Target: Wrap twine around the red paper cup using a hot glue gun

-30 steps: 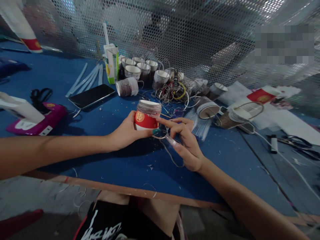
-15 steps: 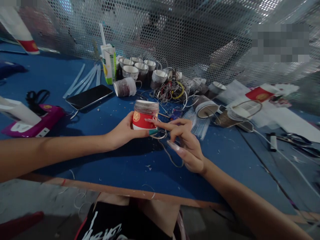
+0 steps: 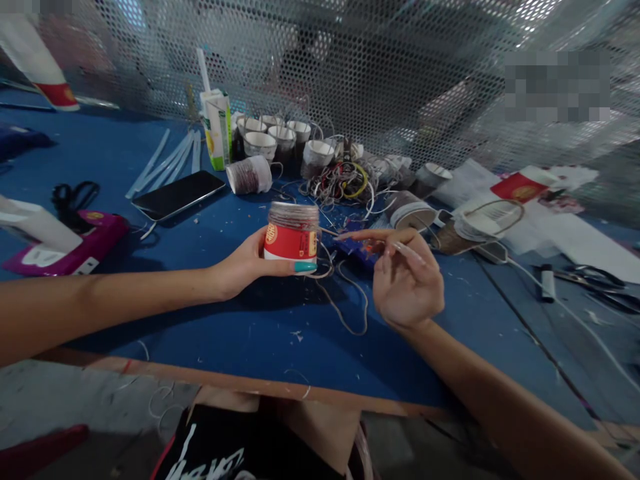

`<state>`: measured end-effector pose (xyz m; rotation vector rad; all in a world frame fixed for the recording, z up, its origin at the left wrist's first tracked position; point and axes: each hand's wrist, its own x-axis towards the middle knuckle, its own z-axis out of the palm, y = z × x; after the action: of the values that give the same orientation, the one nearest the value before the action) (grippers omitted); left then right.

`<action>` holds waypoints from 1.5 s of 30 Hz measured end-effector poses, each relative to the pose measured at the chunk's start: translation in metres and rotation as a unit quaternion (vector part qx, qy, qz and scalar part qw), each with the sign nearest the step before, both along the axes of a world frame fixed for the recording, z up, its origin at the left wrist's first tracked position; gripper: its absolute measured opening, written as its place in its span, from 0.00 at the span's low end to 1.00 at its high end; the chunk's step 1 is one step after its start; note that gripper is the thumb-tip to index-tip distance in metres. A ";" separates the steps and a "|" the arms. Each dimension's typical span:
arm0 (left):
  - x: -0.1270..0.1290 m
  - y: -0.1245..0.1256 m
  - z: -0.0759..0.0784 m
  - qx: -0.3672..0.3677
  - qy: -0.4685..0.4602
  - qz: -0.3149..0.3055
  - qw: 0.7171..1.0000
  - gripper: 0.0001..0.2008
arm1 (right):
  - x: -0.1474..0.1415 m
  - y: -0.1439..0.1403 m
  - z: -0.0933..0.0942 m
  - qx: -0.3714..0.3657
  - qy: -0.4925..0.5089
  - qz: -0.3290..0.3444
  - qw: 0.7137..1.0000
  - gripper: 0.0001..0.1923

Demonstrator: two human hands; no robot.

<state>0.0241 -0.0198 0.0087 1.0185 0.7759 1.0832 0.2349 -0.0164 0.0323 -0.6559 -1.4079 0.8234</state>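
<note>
Two hands are working over the near edge of the blue counter point(image 3: 150, 167), and I am watching both. My left hand point(image 3: 245, 267) is wrapping around a small red paper cup point(image 3: 292, 235), thumb under its base, holding it upright just above the counter. Fine wire or thread seems to be wound around the cup's upper half. My right hand point(image 3: 407, 280) is hovering just beside it, fingers loosely curled and gripping nothing I can make out, the forefinger pointing toward the cup. A thin loose wire point(image 3: 345, 300) is trailing from the cup down onto the counter between the hands.

I am judging the cup as light and easily crushed, so a gentle hold around the red band looks safest; the wound part would likely slip or snag. The wire looks limp and springy.

A round gold emblem is showing on the cup's red band, but I cannot read it. A drink carton point(image 3: 217, 127) near the far edge is carrying print too small to read.
</note>
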 end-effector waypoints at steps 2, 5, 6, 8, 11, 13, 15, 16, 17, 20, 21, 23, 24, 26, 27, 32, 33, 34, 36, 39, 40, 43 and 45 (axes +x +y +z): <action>0.000 0.000 0.000 0.003 -0.003 -0.004 1.000 0.32 | 0.000 -0.003 0.002 -0.006 -0.001 0.038 0.999 0.08; 0.000 0.000 -0.001 0.008 -0.005 -0.016 1.000 0.33 | 0.000 -0.010 0.004 -0.044 -0.067 0.150 0.985 0.08; -0.001 0.000 -0.001 0.009 -0.005 -0.021 1.000 0.33 | 0.000 -0.012 0.004 -0.054 -0.083 0.178 0.979 0.09; -0.001 0.000 -0.001 0.008 -0.006 -0.025 1.000 0.33 | 0.001 -0.014 0.004 -0.073 -0.090 0.212 0.970 0.08; -0.003 0.001 -0.002 0.004 -0.008 -0.035 0.999 0.33 | 0.001 -0.012 0.003 -0.101 -0.072 0.219 0.968 0.07; -0.004 0.001 -0.001 0.001 -0.011 -0.046 0.999 0.33 | 0.001 -0.008 0.002 -0.107 -0.051 0.214 0.970 0.07; -0.004 0.002 -0.001 -0.006 -0.018 -0.051 0.999 0.33 | 0.001 -0.003 0.001 -0.117 -0.031 0.196 0.973 0.08; -0.005 0.002 0.000 -0.010 -0.021 -0.050 0.998 0.33 | 0.001 0.000 0.000 -0.126 -0.019 0.182 0.975 0.08; -0.005 0.002 0.000 -0.013 -0.024 -0.049 0.998 0.33 | 0.001 0.002 0.000 -0.135 -0.006 0.166 0.977 0.08; -0.005 0.002 -0.001 -0.009 -0.018 -0.039 0.999 0.33 | 0.001 0.004 0.000 -0.115 0.040 0.115 0.986 0.11; -0.004 0.002 -0.002 -0.005 -0.011 -0.033 0.999 0.33 | 0.001 0.003 0.001 -0.094 0.043 0.104 0.989 0.11; -0.003 0.002 -0.003 0.004 0.007 -0.022 1.000 0.33 | 0.002 -0.001 0.002 -0.057 0.011 0.099 0.993 0.12; -0.003 0.002 -0.004 0.010 0.016 -0.018 1.000 0.33 | 0.002 -0.004 0.002 -0.048 -0.020 0.105 0.993 0.12; -0.002 0.001 -0.005 0.021 0.030 -0.013 0.999 0.34 | 0.003 -0.010 0.000 -0.042 -0.082 0.134 0.987 0.12; -0.002 0.000 -0.005 0.025 0.035 -0.013 0.999 0.34 | 0.003 -0.012 -0.001 -0.042 -0.103 0.151 0.982 0.11; -0.002 -0.001 -0.002 0.013 0.032 -0.018 0.999 0.34 | 0.002 -0.015 -0.001 -0.079 -0.084 0.207 0.972 0.06; -0.002 0.000 -0.001 0.008 0.025 -0.022 0.999 0.34 | 0.001 -0.014 0.000 -0.091 -0.076 0.200 0.973 0.05; -0.003 0.000 0.000 0.004 0.017 -0.028 0.999 0.34 | 0.000 -0.014 0.002 -0.099 -0.068 0.189 0.975 0.06; -0.003 0.001 0.000 -0.008 -0.004 -0.035 0.999 0.34 | 0.000 -0.012 0.004 -0.116 -0.048 0.167 0.978 0.07; -0.004 0.001 0.001 -0.031 -0.032 -0.038 0.998 0.34 | 0.000 -0.007 0.005 -0.132 -0.014 0.148 0.980 0.09; -0.004 0.001 0.001 -0.035 -0.040 -0.039 0.998 0.33 | 0.000 -0.005 0.005 -0.133 -0.007 0.143 0.981 0.10; -0.006 0.001 0.001 -0.032 -0.048 -0.061 0.996 0.30 | 0.003 0.005 0.001 -0.143 0.025 0.115 0.983 0.10; -0.007 0.001 0.001 -0.024 -0.046 -0.080 0.995 0.29 | 0.005 0.012 -0.002 -0.165 0.048 0.070 0.983 0.11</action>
<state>0.0171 -0.0192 0.0101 0.9668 0.6310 0.9625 0.2398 -0.0048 0.0299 -0.7633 -1.2498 1.2023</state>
